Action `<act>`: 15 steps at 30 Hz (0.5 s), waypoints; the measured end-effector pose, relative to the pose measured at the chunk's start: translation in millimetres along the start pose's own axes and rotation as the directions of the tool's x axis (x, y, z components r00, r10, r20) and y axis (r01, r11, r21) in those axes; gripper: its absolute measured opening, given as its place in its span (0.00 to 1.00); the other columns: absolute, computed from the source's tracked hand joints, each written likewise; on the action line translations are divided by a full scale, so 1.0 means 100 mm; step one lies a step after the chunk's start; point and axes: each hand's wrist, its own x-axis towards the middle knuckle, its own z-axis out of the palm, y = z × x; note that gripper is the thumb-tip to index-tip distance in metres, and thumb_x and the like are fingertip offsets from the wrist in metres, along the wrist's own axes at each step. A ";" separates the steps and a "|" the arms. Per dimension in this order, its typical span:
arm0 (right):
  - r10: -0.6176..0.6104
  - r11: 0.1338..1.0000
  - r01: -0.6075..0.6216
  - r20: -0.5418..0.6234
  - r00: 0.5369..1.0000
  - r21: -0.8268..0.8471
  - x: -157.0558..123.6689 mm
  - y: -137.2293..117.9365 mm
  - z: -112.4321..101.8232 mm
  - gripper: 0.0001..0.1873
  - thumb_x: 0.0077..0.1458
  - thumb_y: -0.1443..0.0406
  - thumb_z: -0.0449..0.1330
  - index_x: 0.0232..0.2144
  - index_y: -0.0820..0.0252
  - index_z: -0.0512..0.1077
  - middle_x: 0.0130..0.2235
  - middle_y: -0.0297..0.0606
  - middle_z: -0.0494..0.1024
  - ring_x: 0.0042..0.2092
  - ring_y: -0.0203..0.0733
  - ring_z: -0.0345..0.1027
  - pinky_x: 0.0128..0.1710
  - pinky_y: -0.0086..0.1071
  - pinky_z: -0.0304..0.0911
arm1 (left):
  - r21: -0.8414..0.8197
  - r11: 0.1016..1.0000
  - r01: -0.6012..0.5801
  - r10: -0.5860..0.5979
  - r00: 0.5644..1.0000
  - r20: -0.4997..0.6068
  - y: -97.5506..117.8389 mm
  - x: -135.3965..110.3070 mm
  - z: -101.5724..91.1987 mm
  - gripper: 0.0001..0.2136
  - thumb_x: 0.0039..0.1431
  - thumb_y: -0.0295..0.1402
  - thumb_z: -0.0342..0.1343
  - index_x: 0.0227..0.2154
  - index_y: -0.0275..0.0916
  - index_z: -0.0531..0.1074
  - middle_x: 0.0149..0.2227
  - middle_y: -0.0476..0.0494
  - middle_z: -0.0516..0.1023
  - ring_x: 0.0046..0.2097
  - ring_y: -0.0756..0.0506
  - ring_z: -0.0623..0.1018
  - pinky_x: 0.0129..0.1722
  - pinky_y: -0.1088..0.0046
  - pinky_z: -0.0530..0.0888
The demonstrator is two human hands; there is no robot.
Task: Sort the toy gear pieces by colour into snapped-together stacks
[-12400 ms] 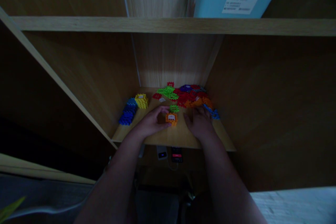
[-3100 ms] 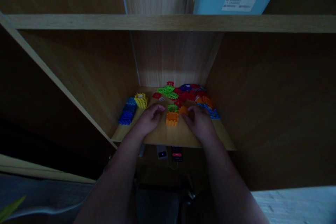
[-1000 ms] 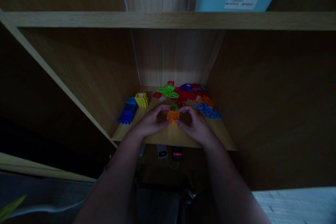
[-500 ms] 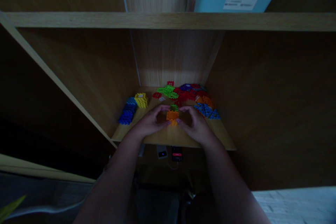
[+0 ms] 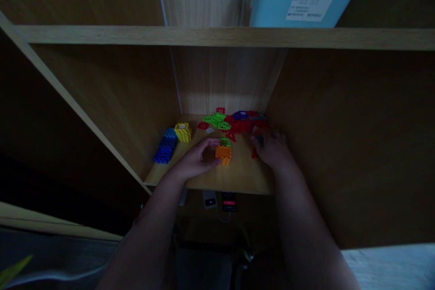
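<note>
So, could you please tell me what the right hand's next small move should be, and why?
Perhaps the right hand should lift what lies, mostly hidden, beneath it, since it is down beside the red pile, and the left hand curves beside the orange stack, thumb at its edge, seemingly steadying it.

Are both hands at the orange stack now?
No, only the left hand is at the orange stack; the right hand is apart from it, near the right wall.

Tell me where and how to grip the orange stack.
Grip the orange stack probably from the right, thumb in front, fingers at the rear corner: the left hand cups its left side. Its upright sides suit a pinch, though green pieces sit close behind.
</note>
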 end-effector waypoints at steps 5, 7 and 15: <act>-0.016 0.999 0.021 0.107 0.994 -0.038 0.09 0.10 0.13 0.38 0.74 0.48 0.45 0.67 0.73 0.70 0.68 0.65 0.71 0.74 0.68 0.56 0.74 0.58 0.46 | 0.013 1.000 0.008 -0.007 1.000 -0.017 0.02 0.00 -0.01 0.24 0.66 0.44 0.68 0.61 0.45 0.72 0.64 0.38 0.77 0.66 0.35 0.76 0.71 0.48 0.70; -0.016 0.999 0.021 0.129 0.992 -0.038 0.10 0.13 0.17 0.38 0.74 0.48 0.45 0.65 0.75 0.72 0.67 0.67 0.72 0.74 0.67 0.57 0.74 0.57 0.47 | 0.001 1.000 0.011 -0.011 0.999 -0.031 0.03 -0.01 -0.01 0.23 0.67 0.44 0.66 0.61 0.45 0.73 0.63 0.37 0.78 0.65 0.35 0.77 0.70 0.48 0.70; -0.037 0.989 0.052 -0.112 0.993 0.135 0.07 0.13 0.17 0.33 0.69 0.53 0.53 0.64 0.73 0.72 0.65 0.66 0.74 0.71 0.69 0.61 0.71 0.62 0.54 | 0.062 0.998 0.020 -0.012 0.992 -0.122 0.12 -0.02 -0.02 0.19 0.71 0.46 0.61 0.59 0.44 0.73 0.62 0.38 0.79 0.64 0.36 0.78 0.68 0.51 0.72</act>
